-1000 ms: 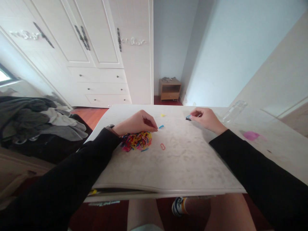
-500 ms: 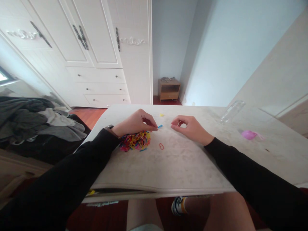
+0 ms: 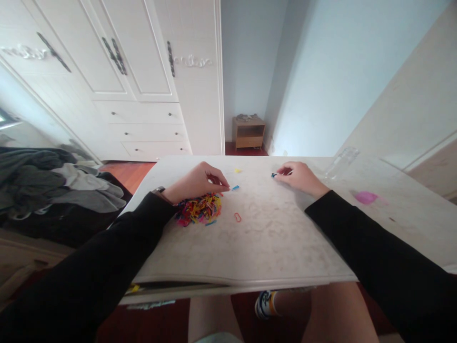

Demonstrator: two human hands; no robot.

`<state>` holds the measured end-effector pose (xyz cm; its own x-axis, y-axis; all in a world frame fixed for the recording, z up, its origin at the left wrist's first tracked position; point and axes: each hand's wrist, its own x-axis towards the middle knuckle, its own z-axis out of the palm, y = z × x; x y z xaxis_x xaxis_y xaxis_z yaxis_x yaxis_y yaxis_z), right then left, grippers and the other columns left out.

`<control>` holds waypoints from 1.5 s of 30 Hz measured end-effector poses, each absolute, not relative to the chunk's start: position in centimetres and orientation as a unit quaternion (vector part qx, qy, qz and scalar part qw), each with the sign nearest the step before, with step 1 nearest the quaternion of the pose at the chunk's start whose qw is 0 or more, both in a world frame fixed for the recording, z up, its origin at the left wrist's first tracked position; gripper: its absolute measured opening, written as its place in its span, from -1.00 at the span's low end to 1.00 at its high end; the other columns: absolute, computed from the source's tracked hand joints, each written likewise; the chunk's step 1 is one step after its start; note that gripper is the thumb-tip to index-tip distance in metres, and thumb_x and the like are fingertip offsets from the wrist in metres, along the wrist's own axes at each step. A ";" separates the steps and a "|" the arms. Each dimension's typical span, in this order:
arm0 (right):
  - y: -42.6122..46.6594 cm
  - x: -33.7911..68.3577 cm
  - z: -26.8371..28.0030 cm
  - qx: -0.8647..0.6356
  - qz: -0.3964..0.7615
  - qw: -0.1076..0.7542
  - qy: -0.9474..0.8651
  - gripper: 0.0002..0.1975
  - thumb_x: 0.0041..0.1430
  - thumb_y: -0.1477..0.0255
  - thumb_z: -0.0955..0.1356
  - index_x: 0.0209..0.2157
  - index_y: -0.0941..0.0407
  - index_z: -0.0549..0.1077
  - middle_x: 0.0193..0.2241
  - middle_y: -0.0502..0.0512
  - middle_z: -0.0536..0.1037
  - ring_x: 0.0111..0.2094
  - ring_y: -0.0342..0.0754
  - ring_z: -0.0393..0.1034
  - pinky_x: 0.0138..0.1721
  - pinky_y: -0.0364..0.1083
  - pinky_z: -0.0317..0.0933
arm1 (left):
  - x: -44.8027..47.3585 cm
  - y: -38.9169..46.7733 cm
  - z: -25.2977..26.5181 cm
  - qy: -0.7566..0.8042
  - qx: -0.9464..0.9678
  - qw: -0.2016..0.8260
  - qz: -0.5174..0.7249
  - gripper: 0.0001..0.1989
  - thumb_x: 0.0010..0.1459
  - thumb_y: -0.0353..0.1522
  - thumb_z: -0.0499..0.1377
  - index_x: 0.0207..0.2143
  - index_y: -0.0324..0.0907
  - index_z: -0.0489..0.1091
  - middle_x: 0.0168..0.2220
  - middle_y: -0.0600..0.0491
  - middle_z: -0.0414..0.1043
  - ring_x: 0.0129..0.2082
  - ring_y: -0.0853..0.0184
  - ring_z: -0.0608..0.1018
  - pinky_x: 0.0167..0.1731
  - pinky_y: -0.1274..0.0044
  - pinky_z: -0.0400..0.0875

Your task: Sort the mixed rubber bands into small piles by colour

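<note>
My left hand (image 3: 203, 183) is closed in a pinch beside a heap of small multicoloured plastic clips (image 3: 200, 209). Just beyond its fingertips is a blue clip (image 3: 235, 187) with a pale end; whether the fingers grip anything is too small to tell. Farther right, my right hand (image 3: 300, 177) pinches a small dark blue clip (image 3: 273, 175) low over the white tabletop (image 3: 264, 247). A thin whitish bit shows between its fingers. One red gourd-shaped clip (image 3: 238, 217) lies alone right of the heap.
A small yellow piece (image 3: 237, 170) lies near the table's far edge. To the right are a clear glass bottle or jar (image 3: 341, 164), a pink pouch-like item (image 3: 366, 197) and a small dark bit (image 3: 392, 219). Clothes (image 3: 85, 186) are piled beyond the left side.
My right hand has moved right and slightly away, and a dark blue clip now shows at its fingertips. My left hand has drawn slightly left from the blue clip. The view has shifted slightly.
</note>
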<state>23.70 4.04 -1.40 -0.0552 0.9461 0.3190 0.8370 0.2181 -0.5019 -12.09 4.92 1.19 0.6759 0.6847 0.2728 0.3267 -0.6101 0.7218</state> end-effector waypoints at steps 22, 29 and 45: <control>2.8 19.2 -1.4 -0.518 0.106 0.403 -0.747 -0.87 0.06 0.48 0.39 -0.34 0.16 0.60 -0.46 0.07 0.61 -0.42 -0.06 0.46 -0.30 -0.08 0.30 | -11.9 4.7 1.5 0.298 0.846 0.334 0.289 -0.85 0.05 -0.31 0.37 -0.39 -0.24 0.65 -0.45 -0.02 0.65 -0.48 0.40 0.57 -0.46 0.59 0.41; 2.5 12.6 -2.5 -0.421 0.107 0.376 -0.819 -0.85 0.10 0.57 0.40 -0.28 0.14 0.60 -0.39 0.05 0.62 -0.36 -0.09 0.45 -0.25 -0.10 0.28 | -11.8 4.7 1.3 0.304 0.848 0.328 0.285 -0.83 0.06 -0.30 0.37 -0.37 -0.24 0.66 -0.44 -0.04 0.65 -0.49 0.40 0.57 -0.46 0.58 0.40; 0.9 11.5 -1.3 -0.335 0.139 0.374 -0.854 -0.90 0.26 0.37 0.41 -0.33 0.08 0.56 -0.36 0.06 0.62 -0.30 -0.06 0.44 -0.21 -0.06 0.29 | -11.9 4.9 1.2 0.306 0.849 0.324 0.285 -0.83 0.07 -0.28 0.36 -0.38 -0.23 0.65 -0.46 -0.02 0.64 -0.48 0.39 0.57 -0.45 0.58 0.41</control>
<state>11.47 0.88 -1.35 -0.4956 0.6762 0.5451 0.4688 0.7366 -0.4875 -11.87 4.91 1.15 0.6500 0.7045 0.2848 0.3357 -0.6025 0.7241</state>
